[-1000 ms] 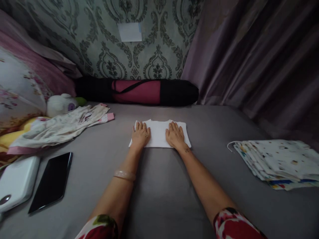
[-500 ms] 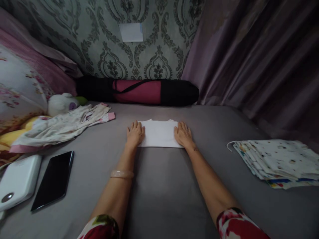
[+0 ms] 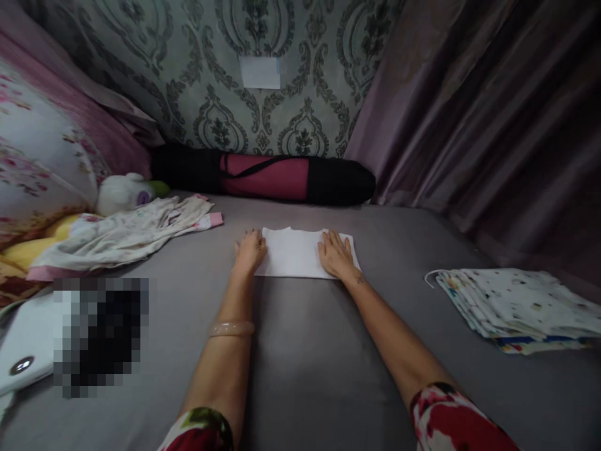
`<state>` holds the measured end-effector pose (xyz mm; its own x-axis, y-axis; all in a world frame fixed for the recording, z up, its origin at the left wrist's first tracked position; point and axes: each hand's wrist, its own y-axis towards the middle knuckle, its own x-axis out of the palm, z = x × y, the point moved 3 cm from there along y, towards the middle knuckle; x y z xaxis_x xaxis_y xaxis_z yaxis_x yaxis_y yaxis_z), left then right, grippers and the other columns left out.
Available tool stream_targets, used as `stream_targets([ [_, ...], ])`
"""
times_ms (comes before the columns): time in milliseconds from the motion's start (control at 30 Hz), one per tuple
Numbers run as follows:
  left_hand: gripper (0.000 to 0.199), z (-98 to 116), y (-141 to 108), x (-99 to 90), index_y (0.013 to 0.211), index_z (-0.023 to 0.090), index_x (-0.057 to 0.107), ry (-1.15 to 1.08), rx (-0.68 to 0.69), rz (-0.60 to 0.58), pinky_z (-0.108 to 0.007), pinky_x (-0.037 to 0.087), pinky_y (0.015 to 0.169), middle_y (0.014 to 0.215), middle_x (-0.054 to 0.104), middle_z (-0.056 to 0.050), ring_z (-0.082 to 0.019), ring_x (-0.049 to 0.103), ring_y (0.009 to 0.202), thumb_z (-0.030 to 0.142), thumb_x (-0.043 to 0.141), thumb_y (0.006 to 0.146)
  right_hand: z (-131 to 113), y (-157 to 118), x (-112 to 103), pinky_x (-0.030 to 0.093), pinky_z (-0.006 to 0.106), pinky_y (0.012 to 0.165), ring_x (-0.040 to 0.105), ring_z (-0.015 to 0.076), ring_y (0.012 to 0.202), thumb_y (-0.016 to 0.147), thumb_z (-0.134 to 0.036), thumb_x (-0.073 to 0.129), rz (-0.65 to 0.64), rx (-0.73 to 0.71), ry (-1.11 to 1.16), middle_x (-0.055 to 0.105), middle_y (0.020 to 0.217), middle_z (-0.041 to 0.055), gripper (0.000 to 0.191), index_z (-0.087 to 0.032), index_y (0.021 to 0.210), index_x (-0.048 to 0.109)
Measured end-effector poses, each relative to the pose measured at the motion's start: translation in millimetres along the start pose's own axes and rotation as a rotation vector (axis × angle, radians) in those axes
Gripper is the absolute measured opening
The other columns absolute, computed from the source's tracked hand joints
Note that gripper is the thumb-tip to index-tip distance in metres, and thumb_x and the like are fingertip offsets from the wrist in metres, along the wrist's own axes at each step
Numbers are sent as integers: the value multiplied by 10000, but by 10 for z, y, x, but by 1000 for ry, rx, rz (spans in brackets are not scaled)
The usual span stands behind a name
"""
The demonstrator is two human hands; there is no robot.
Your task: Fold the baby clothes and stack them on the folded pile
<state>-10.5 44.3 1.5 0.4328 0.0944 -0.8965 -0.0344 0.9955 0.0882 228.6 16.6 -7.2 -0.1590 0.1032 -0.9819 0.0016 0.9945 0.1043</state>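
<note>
A folded white garment [image 3: 293, 254] lies as a flat rectangle on the grey sheet, its far edge slightly uneven. At its left end rests my left hand [image 3: 250, 252], palm down, fingers apart and a little bent, the thumb side touching the cloth. My right hand [image 3: 336, 254] lies flat on the garment's right part with fingers spread, and a strip of white cloth shows beyond it on the right. Neither hand grips anything that I can see.
A stack of folded printed cloths [image 3: 521, 304] lies at the right. Leftward are a crumpled printed garment [image 3: 126, 235], a white plush toy [image 3: 123, 193], a white device [image 3: 35, 338] and a pixelated dark patch. A long black-and-pink bag [image 3: 265, 178] lies along the wall.
My right hand has slid left, inward from the garment's right end, uncovering that end. My left hand has shifted slightly left, its fingers more bent. The whole view has moved a little.
</note>
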Motion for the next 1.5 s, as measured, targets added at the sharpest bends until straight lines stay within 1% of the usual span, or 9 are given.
stream_targets([
  [100, 398, 10, -10, 14, 1313, 201, 518, 5, -5, -53, -596, 272, 1129, 1503, 440, -133, -314, 319, 1433, 230, 376, 942, -155, 22, 20, 123, 491, 1184, 207, 258, 1474, 1015, -368, 220, -22, -48, 15, 280, 1587, 140, 569, -107, 1506, 341],
  [233, 420, 19, -10, 60, 1348, 221, 486, 25, -9, -115, -567, 281, 1132, 1482, 467, -126, -290, 329, 1432, 222, 398, 938, -264, 39, 68, 122, 509, 1182, 209, 262, 1473, 1012, -362, 239, -81, -28, 16, 280, 1588, 132, 565, -109, 1507, 336],
  [467, 433, -12, 12, 67, 1361, 188, 474, -5, -32, -121, -538, 273, 1139, 1424, 527, -150, -298, 383, 1399, 217, 388, 938, -562, 95, 51, 128, 462, 1190, 206, 252, 1474, 1018, -358, 232, -15, -91, 65, 288, 1584, 140, 569, -79, 1502, 338],
  [633, 418, -43, 21, 43, 1324, 171, 504, 2, -30, -73, -463, 351, 1096, 1333, 595, -165, -282, 486, 1316, 255, 407, 926, -685, 92, 158, 123, 481, 1188, 227, 271, 1464, 1011, -348, 255, -54, -74, 60, 300, 1576, 153, 578, -43, 1495, 338],
  [800, 471, -117, 67, 91, 1376, 140, 462, -42, -63, -38, -397, 399, 1051, 1336, 592, -182, -264, 517, 1285, 280, 425, 928, -814, 115, 135, 103, 456, 1189, 210, 262, 1469, 1011, -341, 252, 17, -105, 76, 301, 1577, 152, 572, -49, 1495, 337],
  [1033, 490, -179, 120, 101, 1405, 131, 442, -115, -111, -38, -328, 417, 1022, 1337, 596, -176, -239, 553, 1253, 287, 446, 940, -963, 151, 201, 91, 458, 1183, 215, 260, 1465, 1007, -341, 264, -42, -80, 105, 311, 1572, 151, 571, -51, 1492, 344],
  [1167, 473, -180, 139, 77, 1399, 121, 455, -132, -122, -31, -312, 408, 1031, 1331, 599, -186, -231, 554, 1256, 254, 448, 945, -1099, 156, 229, 85, 454, 1184, 208, 252, 1469, 1009, -347, 259, -21, -132, 136, 291, 1581, 147, 571, -62, 1496, 344],
  [1367, 455, -233, 166, 80, 1381, 136, 477, -166, -127, 16, -323, 400, 1047, 1362, 583, -172, -227, 547, 1267, 225, 433, 936, -1227, 164, 259, 79, 477, 1184, 217, 268, 1465, 1007, -349, 271, -13, -142, 142, 314, 1571, 153, 564, -56, 1476, 379],
  [1500, 458, -255, 181, 86, 1378, 104, 476, -219, -114, 47, -327, 400, 1052, 1372, 572, -186, -230, 543, 1272, 243, 413, 946, -1421, 176, 271, 91, 459, 1189, 194, 246, 1476, 1008, -321, 243, 4, -238, 169, 292, 1583, 139, 560, -69, 1499, 338],
])
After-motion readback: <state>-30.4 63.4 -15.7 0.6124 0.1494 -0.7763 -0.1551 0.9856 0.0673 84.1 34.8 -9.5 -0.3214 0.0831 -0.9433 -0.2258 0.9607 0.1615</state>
